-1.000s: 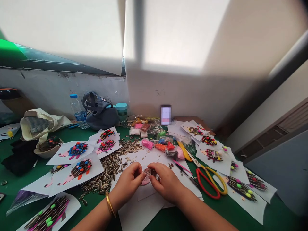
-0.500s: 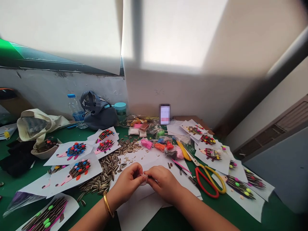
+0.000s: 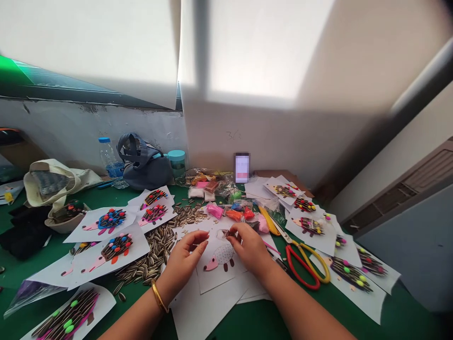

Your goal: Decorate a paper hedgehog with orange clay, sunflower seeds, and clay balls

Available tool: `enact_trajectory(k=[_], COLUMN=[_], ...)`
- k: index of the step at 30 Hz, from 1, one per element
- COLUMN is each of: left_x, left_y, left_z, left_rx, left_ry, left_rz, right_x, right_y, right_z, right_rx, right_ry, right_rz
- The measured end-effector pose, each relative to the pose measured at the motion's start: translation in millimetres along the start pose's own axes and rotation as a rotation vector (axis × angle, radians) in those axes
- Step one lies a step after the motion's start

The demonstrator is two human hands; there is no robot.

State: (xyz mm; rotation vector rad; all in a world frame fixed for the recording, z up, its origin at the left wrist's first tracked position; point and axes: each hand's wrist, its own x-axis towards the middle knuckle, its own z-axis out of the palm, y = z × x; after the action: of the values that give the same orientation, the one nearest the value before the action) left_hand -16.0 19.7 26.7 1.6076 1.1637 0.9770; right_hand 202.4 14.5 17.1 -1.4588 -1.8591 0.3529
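My left hand (image 3: 186, 255), with a gold bangle at the wrist, is held over the papers, thumb and fingers apart with nothing between them. My right hand (image 3: 247, 248) pinches a small clear plastic wrapper (image 3: 222, 233) between thumb and fingers. Between and below the hands lies a white sheet with a hedgehog picture (image 3: 222, 255); it has a pink face, dark feet and a scale-patterned back. A pile of striped sunflower seeds (image 3: 152, 250) is just left of my left hand.
Finished seed hedgehogs lie at left (image 3: 116, 245) and right (image 3: 348, 271). Scissors (image 3: 304, 264) with red and yellow handles rest right of my right hand. Colored clay packets (image 3: 235, 215), a phone (image 3: 242, 167), a bottle (image 3: 110, 158), a dark bag (image 3: 146, 170) and a lidded cup (image 3: 177, 165) stand behind.
My hands have moved apart. My left hand has let go of the clear plastic and opened, while my right hand keeps it. The hedgehog picture has come into view between them.
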Motion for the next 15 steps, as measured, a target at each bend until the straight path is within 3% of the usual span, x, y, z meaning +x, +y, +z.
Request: enact_trajectory(k=[8, 15], left_x=[0.1, -0.1], left_y=[-8.2, -13.2], left_z=[0.8, -0.5], left_rx=[0.234, 0.523], left_ry=[0.011, -0.069], left_rz=[0.150, 0.118], right_x=[5.0, 14.8], right_y=[12.4, 37.7], right_z=[6.2, -30.6], right_rx=[-0.086, -0.314], right_ry=[-0.040, 0.104], right_rz=[-0.093, 0.048])
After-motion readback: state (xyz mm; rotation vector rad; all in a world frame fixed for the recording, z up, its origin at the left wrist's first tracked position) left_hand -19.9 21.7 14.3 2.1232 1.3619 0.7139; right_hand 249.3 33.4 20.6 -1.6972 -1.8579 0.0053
